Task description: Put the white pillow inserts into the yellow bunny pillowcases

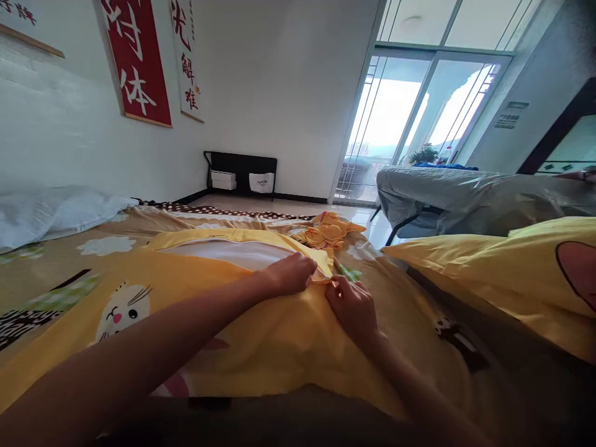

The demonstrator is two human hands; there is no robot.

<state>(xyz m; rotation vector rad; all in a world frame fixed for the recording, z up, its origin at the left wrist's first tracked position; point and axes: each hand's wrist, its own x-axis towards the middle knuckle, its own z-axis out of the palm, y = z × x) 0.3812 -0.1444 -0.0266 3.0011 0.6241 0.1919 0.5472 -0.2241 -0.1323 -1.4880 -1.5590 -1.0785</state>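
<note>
**Clerk:** Item one, please.

**Recorder:** Yellow pillowcase with a white cartoon rabbit face printed at its left, lying flat on the bed in front of the person. Its far edge stands open, showing the white pillow inside.

**Clerk:** Hands?

**Recorder:** Left hand curled, fingers pinching the pillowcase's open edge near its right corner. Right hand just beside it, fingers closed on the same edge; whether it grips a zip pull is too small to tell. The two hands nearly touch.

**Clerk:** Bedding about them?

**Recorder:** Tan patterned bedsheet with white cloud shapes under the pillowcase. White pillow at far left. Second yellow pillow at right, bearing a pink-brown printed shape. Small crumpled yellow cloth at the far end of the bed.

**Clerk:** Writing?

**Recorder:** Red hanging banner on the left wall, large white Chinese characters, the lowest reading 体. White scroll beside it, red and black characters. A notice on the right wall, print too small to read.

**Clerk:** Remainder?

**Recorder:** Black low rack against the far wall holding white boxes; glass sliding doors; a grey-covered piece of furniture at right.
</note>
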